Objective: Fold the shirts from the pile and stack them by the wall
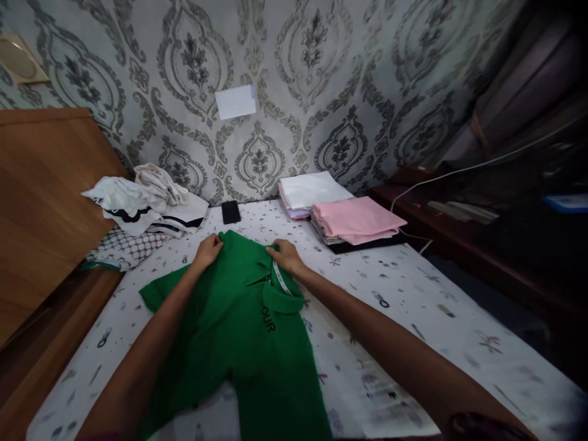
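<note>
A green polo shirt (220,306) with a collar, a short front zip or placket and dark lettering lies spread on the bed, its collar turned toward the right. My left hand (210,250) pinches the shirt's far edge, left of the collar. Near the far end of the collar, my right hand (285,256) grips the cloth between thumb and fingers. The lower part of the shirt runs toward me between my forearms, and one sleeve points left.
Folded clothes with a pink one on top (358,219) and a white-topped stack (315,190) sit at the back right. A black phone (231,212) lies by the wall. Crumpled white clothes (133,202) are heaped at left beside the wooden headboard (55,196). A cable (459,171) hangs at right.
</note>
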`<move>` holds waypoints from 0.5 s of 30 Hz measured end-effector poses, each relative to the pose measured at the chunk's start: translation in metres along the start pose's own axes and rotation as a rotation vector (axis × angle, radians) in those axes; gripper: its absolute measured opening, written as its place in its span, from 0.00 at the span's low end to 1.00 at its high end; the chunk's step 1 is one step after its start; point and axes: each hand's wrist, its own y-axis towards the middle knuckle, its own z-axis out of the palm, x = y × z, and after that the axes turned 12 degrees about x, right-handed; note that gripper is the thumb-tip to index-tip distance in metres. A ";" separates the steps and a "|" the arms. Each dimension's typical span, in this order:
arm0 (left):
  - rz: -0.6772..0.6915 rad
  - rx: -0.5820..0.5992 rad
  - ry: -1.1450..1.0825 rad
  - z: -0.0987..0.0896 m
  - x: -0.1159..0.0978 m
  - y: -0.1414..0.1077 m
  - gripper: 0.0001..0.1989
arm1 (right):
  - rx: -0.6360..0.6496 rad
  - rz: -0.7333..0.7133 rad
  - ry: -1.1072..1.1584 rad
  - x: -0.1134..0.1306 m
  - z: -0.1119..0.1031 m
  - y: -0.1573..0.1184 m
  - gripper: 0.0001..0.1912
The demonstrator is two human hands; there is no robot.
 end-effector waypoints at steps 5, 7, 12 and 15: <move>0.222 -0.082 -0.081 0.018 -0.040 0.027 0.03 | -0.156 0.004 0.029 -0.044 -0.031 -0.014 0.12; 0.270 -0.095 -0.089 0.028 -0.059 0.039 0.04 | -0.217 0.023 0.028 -0.061 -0.041 -0.018 0.12; 0.294 0.012 -0.009 0.055 -0.088 0.049 0.04 | -0.252 0.074 -0.001 -0.092 -0.049 -0.020 0.09; 0.296 0.102 0.084 0.055 -0.081 0.027 0.11 | -0.235 0.074 -0.008 -0.097 -0.046 -0.029 0.13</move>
